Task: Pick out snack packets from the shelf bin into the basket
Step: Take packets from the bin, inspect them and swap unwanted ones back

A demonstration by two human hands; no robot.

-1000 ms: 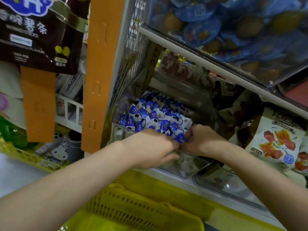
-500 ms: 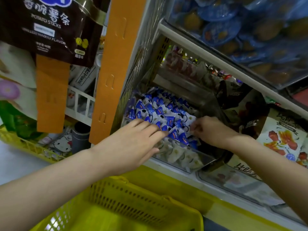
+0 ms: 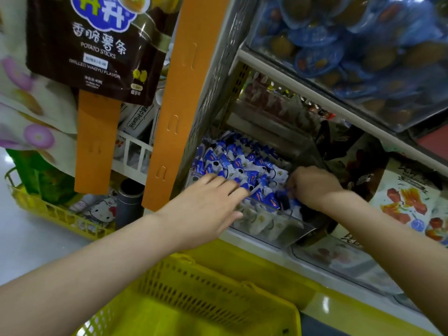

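**Two hands reach into a bin of blue-and-white packets**

Blue-and-white snack packets [image 3: 242, 163] fill a clear shelf bin [image 3: 274, 229], heaped under and beyond the fingers of both hands. The left hand [image 3: 206, 204] lies flat over the bin's front edge, its fingers [image 3: 225, 183] straight and close together, tips touching the nearest packets. The right hand [image 3: 315, 185] is just right of them, fingers curled down into the pile; whether they hold a packet cannot be told. Below both wrists, nearer than the fingers, is a yellow basket [image 3: 218, 275]. Up and left of the left fingers hang an orange strip [image 3: 179, 93] and a brown potato-sticks bag [image 3: 97, 44].
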